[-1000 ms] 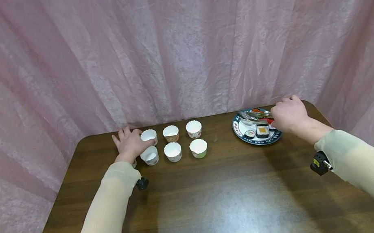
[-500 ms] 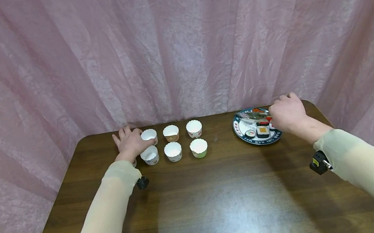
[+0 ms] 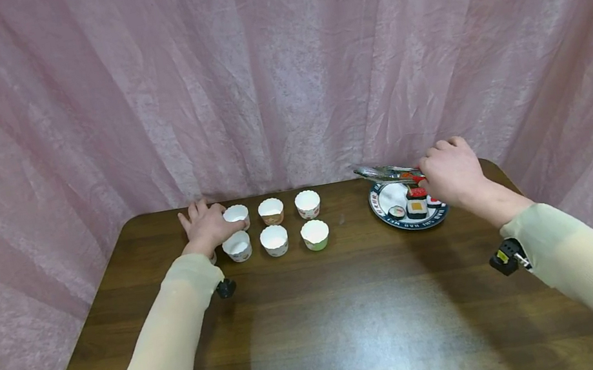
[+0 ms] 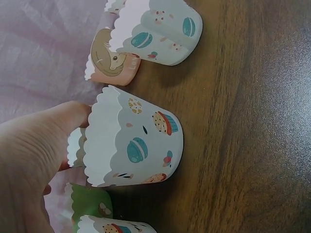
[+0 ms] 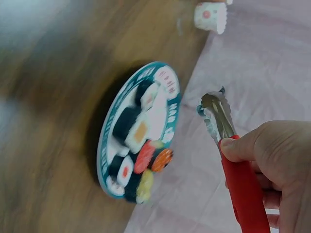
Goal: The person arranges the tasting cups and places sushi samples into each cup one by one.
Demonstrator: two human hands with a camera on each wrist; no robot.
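My right hand point(image 3: 452, 175) grips metal tongs point(image 3: 383, 174) by red handles point(image 5: 242, 187), thumb on top. The tongs are raised above the plate, pointing left; small teal bits show at their tips, and whether they pinch anything I cannot tell. Below, a blue-rimmed plate point(image 3: 419, 226) carries several sushi pieces, among them a square one with a yellow centre point(image 3: 416, 207). My left hand point(image 3: 206, 229) lies at the left end of the paper cups, fingers spread and thumb straight beside a back-row cup point(image 3: 238, 213). A macaron-print cup point(image 4: 146, 141) stands in front of that hand.
Paper cups stand in two rows, including a brown one point(image 3: 272, 213) and a green-based one point(image 3: 315, 236). My left hand partly hides more at the left end. The wooden table point(image 3: 342, 315) ends at a pink curtain point(image 3: 285, 82).
My right hand has lifted the tongs up and slightly left off the plate, uncovering more of the sushi. My left hand and the cups stay in place.
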